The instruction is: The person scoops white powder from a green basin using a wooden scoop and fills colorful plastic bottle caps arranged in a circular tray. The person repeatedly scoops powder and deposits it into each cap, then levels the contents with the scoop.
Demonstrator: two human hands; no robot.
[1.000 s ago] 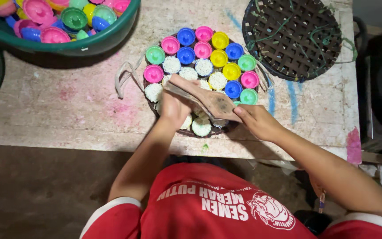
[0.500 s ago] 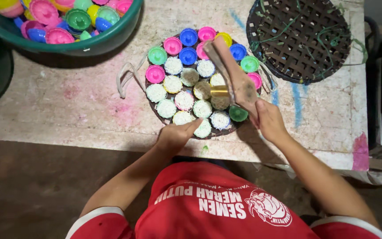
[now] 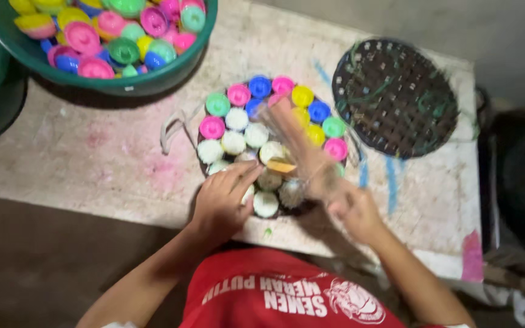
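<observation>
We see a round tray [image 3: 204,159] of small moulded cakes in the middle of a worn, pink-stained tabletop [image 3: 92,158], and we place everything else by it. Its far and right-hand rows carry coloured plastic cup moulds [image 3: 302,96] in green, pink, blue and yellow; its near rows show bare whitish cakes [image 3: 234,142]. The left hand [image 3: 223,200] lies on the near edge of the tray, fingers loosely spread and curled down over the nearest cakes, palm flat, pinching nothing that we can make out. The right hand [image 3: 350,209] sits just off the tray's near right edge, closed around the handle end of a flat wooden stick [image 3: 290,136], which slants across the tray toward its far side. The stick is blurred, so we cannot tell whether it touches the cakes; it hides some of the moulds behind it.

Beyond the tray to the far left stands a green basin [image 3: 153,82] heaped with loose coloured moulds [image 3: 107,36]. To the tray's right, apart from it, a dark woven round mat [image 3: 396,97] lies flat. A pale strap loop [image 3: 174,127] lies against the tray's left side. Nearest us is a red shirt [image 3: 287,297].
</observation>
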